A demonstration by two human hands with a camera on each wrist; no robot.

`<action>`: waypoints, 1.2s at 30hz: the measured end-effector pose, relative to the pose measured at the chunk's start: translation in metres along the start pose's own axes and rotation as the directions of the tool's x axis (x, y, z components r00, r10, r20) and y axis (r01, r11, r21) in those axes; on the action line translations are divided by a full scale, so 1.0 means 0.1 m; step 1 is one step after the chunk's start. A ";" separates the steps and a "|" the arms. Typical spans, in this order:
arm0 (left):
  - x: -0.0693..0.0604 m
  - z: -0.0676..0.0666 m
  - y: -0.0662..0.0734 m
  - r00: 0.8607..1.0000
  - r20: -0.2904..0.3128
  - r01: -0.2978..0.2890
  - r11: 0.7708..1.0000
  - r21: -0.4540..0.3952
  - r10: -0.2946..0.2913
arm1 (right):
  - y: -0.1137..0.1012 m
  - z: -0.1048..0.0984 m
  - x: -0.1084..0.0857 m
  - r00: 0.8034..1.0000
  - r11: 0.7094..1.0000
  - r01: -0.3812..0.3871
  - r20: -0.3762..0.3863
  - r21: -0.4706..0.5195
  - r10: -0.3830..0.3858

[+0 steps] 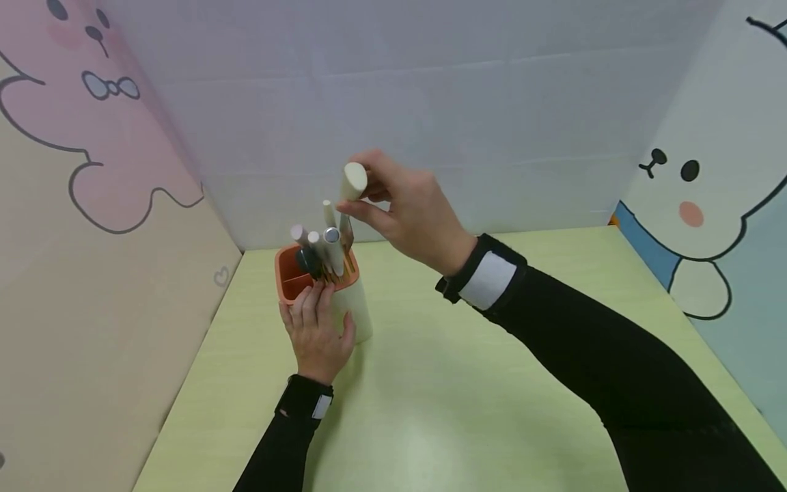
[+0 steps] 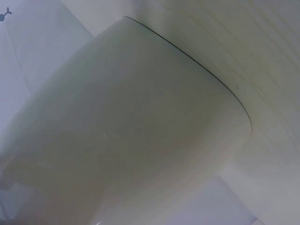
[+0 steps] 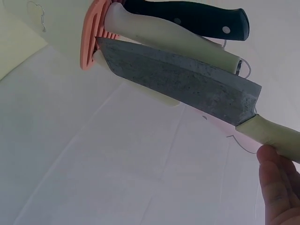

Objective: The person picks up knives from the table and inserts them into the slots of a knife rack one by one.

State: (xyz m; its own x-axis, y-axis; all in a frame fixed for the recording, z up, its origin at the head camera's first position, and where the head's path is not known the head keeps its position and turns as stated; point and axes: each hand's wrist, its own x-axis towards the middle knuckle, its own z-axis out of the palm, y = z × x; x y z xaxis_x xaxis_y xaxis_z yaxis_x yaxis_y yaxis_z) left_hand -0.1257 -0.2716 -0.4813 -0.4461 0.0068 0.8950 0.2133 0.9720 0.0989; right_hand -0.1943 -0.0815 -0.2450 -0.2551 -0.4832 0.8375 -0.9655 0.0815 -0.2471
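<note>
My right hand (image 1: 412, 208) pinches the cream handle (image 1: 354, 180) of a knife above a white knife holder (image 1: 353, 307) with an orange top. In the right wrist view the knife's broad dark-grey blade (image 3: 183, 79) shows nearly whole, its tip at the orange slotted insert (image 3: 89, 37); whether the tip is inside a slot I cannot tell. My left hand (image 1: 318, 338) lies against the holder's near side, fingers fairly straight with tips at the rim, thumb spread apart. The left wrist view is mostly filled by the holder's smooth wall (image 2: 140, 108).
Several other handles stand in the holder, among them a black handle (image 3: 197, 18) and a pale one with a metal end (image 1: 333, 239). An orange compartment (image 1: 292, 280) lies at its left. The pale table (image 1: 461, 383) meets a white back wall (image 1: 492, 137) and cartoon-printed side walls.
</note>
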 end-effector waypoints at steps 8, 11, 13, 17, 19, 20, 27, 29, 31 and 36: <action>0.02 0.00 -0.01 1.000 -0.016 -0.004 1.000 0.005 0.004 | 0.03 -0.01 -0.03 1.000 1.000 -0.022 0.010 -0.009 0.022; 0.03 0.00 -0.01 1.000 -0.014 -0.001 1.000 0.008 0.001 | 0.06 0.03 -0.05 0.999 0.999 -0.035 0.022 0.011 0.035; 0.02 0.00 -0.02 1.000 -0.012 0.000 1.000 0.010 0.000 | 0.09 0.06 -0.07 0.998 0.998 -0.050 0.037 0.023 0.049; 0.02 0.01 -0.03 1.000 -0.010 0.001 1.000 0.011 -0.001 | 0.15 0.14 -0.12 0.995 0.997 -0.074 0.070 0.030 0.072; 0.01 0.02 -0.03 1.000 -0.010 0.002 1.000 0.011 -0.002 | 0.18 0.17 -0.13 0.994 0.997 -0.079 0.082 0.024 0.077; 0.01 0.02 -0.03 1.000 -0.010 0.003 1.000 0.012 -0.003 | 0.20 0.19 -0.14 0.993 0.997 -0.081 0.089 0.016 0.079; -0.01 0.02 -0.02 1.000 -0.005 0.015 1.000 0.007 -0.015 | 0.29 0.30 -0.17 0.974 0.991 -0.130 0.185 -0.008 0.129; -0.01 0.02 -0.02 1.000 -0.004 0.016 1.000 0.006 -0.016 | 0.30 0.32 -0.18 0.967 0.989 -0.146 0.211 -0.008 0.144; -0.02 0.02 -0.02 1.000 -0.007 0.016 1.000 0.003 -0.016 | 0.31 0.33 -0.19 0.962 0.988 -0.151 0.229 -0.013 0.150; -0.02 0.02 -0.02 1.000 -0.011 0.013 1.000 0.001 -0.013 | 0.36 0.36 -0.21 0.957 0.987 -0.155 0.242 -0.030 0.158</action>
State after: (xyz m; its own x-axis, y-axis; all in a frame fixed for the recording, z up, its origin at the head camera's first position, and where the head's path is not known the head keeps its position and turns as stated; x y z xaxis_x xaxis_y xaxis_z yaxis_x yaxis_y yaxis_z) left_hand -0.1273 -0.2731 -0.4845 -0.4388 -0.0081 0.8985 0.2067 0.9722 0.1097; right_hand -0.2222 -0.1000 -0.2896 -0.3840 -0.6609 0.6448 -0.9155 0.1817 -0.3590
